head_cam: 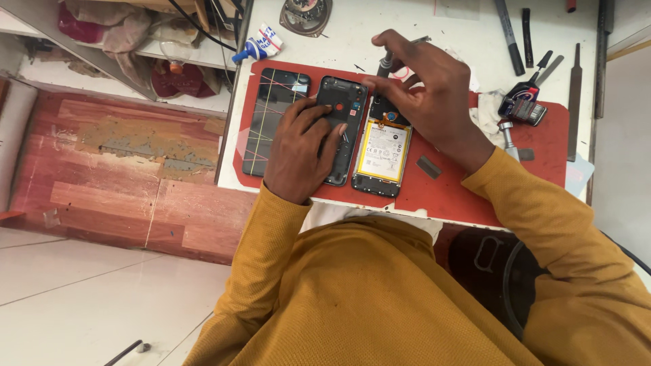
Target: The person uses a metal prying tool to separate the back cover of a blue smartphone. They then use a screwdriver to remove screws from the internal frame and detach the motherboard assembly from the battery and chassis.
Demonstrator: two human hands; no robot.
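While working screwdriver (pixel 385 64) at top of opened phone (pixel 381 150) on red mat (pixel 454 190), keep tip upright, press lightly. Right hand (pixel 424 95) pinches screwdriver; left hand (pixel 302 146) presses back cover (pixel 341 112) flat beside phone. Steady wrist on desk (pixel 352 30).

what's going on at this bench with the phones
A person in a mustard sweater works over a red mat on a white table. The right hand holds a screwdriver tip-down at the top of an opened phone with its yellow-edged battery exposed. The left hand rests on a dark back cover beside it. A cracked screen lies further left; tools lie at the right.
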